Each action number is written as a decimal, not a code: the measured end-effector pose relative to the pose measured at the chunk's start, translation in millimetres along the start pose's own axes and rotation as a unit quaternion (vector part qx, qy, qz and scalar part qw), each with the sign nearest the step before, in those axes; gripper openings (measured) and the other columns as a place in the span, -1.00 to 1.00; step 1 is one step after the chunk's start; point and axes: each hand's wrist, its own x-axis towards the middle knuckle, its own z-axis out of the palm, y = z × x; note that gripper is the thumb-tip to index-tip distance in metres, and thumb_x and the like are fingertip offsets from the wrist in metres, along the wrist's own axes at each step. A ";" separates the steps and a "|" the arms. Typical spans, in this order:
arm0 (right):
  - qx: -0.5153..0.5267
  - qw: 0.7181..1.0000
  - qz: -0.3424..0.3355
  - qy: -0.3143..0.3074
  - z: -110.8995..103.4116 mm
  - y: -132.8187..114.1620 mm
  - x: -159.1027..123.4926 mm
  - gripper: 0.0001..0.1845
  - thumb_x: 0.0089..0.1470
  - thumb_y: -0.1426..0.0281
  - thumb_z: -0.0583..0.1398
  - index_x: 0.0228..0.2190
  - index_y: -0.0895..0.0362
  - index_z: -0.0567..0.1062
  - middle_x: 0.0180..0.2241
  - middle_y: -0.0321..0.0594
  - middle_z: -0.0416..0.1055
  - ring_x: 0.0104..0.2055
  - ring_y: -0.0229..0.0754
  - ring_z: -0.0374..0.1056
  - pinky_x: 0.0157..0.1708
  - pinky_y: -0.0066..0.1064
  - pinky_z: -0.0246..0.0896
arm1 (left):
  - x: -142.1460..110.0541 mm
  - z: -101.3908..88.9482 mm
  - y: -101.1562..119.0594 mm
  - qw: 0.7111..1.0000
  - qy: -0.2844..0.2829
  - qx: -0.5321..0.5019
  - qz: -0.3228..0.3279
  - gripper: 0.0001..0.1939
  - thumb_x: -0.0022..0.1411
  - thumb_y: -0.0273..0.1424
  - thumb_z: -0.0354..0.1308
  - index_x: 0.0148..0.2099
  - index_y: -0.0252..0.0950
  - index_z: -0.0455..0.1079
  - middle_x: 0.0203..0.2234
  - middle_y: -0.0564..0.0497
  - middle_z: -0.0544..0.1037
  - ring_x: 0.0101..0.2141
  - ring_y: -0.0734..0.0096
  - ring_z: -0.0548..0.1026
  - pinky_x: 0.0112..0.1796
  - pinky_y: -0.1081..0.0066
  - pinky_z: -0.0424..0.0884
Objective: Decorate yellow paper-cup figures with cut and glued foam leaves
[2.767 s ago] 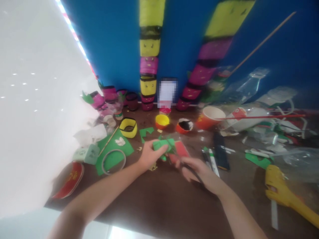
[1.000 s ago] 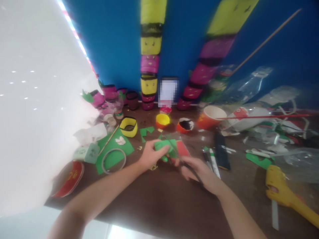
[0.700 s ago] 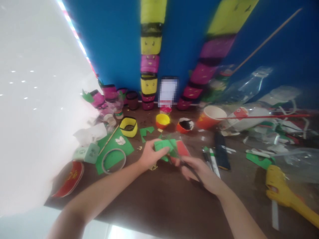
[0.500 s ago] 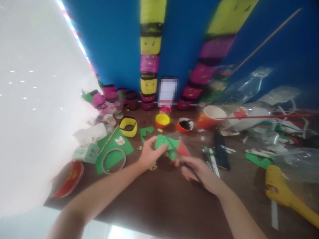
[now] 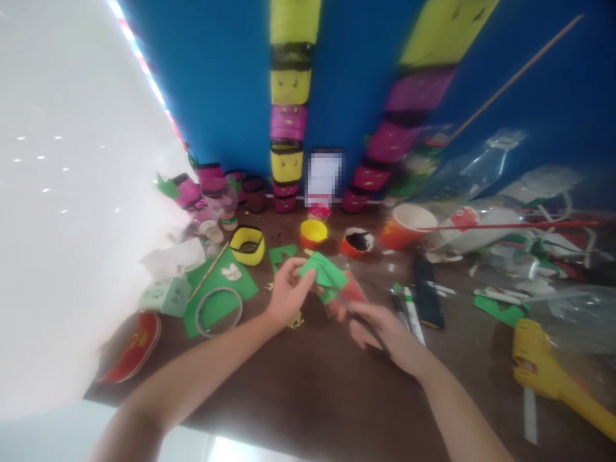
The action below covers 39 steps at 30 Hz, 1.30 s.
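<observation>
My left hand (image 5: 285, 295) pinches a small folded green paper piece (image 5: 323, 274) above the brown table (image 5: 308, 391). My right hand (image 5: 380, 327) is closed around dark-handled scissors (image 5: 359, 316) whose blades point up toward the green piece. A red card (image 5: 353, 290) lies on the table just under the green piece. The picture is blurred, so whether the blades touch the paper is unclear.
A green sheet (image 5: 219, 289) with a clear tape ring (image 5: 219, 311) lies left. Behind are a yellow band (image 5: 248, 244), small paint cups (image 5: 314, 232), an orange cup (image 5: 407, 224), markers (image 5: 409, 308). A yellow glue gun (image 5: 548, 372) lies right, a red lid (image 5: 135, 343) at the left edge.
My left hand has turned the green piece and lifted it slightly up and away. My right hand with the scissors has stayed almost in place.
</observation>
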 end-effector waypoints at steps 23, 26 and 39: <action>-0.026 1.000 0.006 0.012 0.7 0.4 -0.2 -0.82 0.04 0.29 0.07 -0.49 0.13 0.31 -0.67 -0.42 0.11 -0.60 -0.36 0.02 -0.57 -0.49 -0.10 | 2.2 -0.5 -5.0 0.999 0.017 -0.031 0.019 -0.62 0.02 -0.14 0.23 -0.24 -0.34 0.36 -0.59 0.06 0.52 -0.61 0.48 0.49 -0.54 0.48 0.46; -0.031 0.999 0.011 0.013 1.0 0.7 -0.3 -0.79 0.05 0.27 0.07 -0.50 0.13 0.31 -0.67 -0.41 0.12 -0.60 -0.36 0.02 -0.57 -0.49 -0.10 | 2.2 -0.5 -5.3 0.999 0.018 -0.033 0.018 -0.62 0.02 -0.14 0.23 -0.24 -0.33 0.37 -0.58 0.06 0.52 -0.60 0.48 0.49 -0.53 0.47 0.47; -0.051 0.998 0.017 0.015 1.0 3.1 -0.2 -0.63 0.05 0.07 0.07 -0.47 0.14 0.30 -0.63 -0.41 0.10 -0.58 -0.37 0.02 -0.57 -0.48 -0.11 | 1.9 0.5 -3.6 0.999 0.028 -0.030 0.014 -0.61 0.01 -0.13 0.23 -0.23 -0.34 0.38 -0.56 0.04 0.53 -0.58 0.45 0.50 -0.51 0.45 0.48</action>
